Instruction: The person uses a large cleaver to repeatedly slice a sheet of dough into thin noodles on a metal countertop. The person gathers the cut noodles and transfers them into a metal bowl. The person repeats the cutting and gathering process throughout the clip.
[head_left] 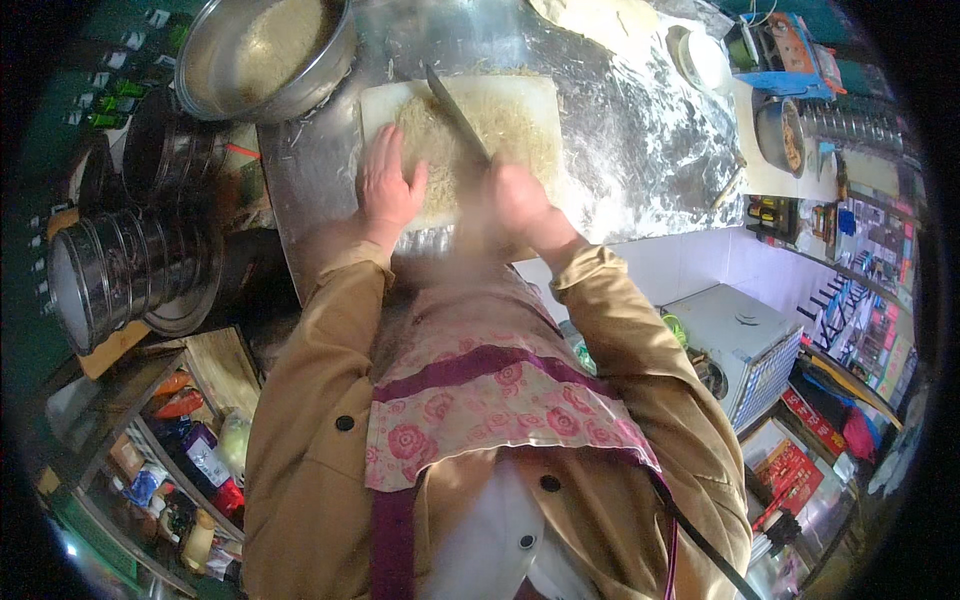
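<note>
A white cutting board lies on the metal table in front of me, spread with finely shredded pale yellowish vegetable. My right hand is closed round the handle of a kitchen knife, whose dark blade points away and to the left over the shreds. Flat on the board's left side, my left hand rests with fingers stretched out and thumb apart, beside the shreds. The handle is hidden inside my right fist.
At the back left stands a large metal bowl holding pale contents. White flour dusts the metal table on the right. Stacked round metal steamers stand at left; a grey box-shaped appliance sits below the table at right.
</note>
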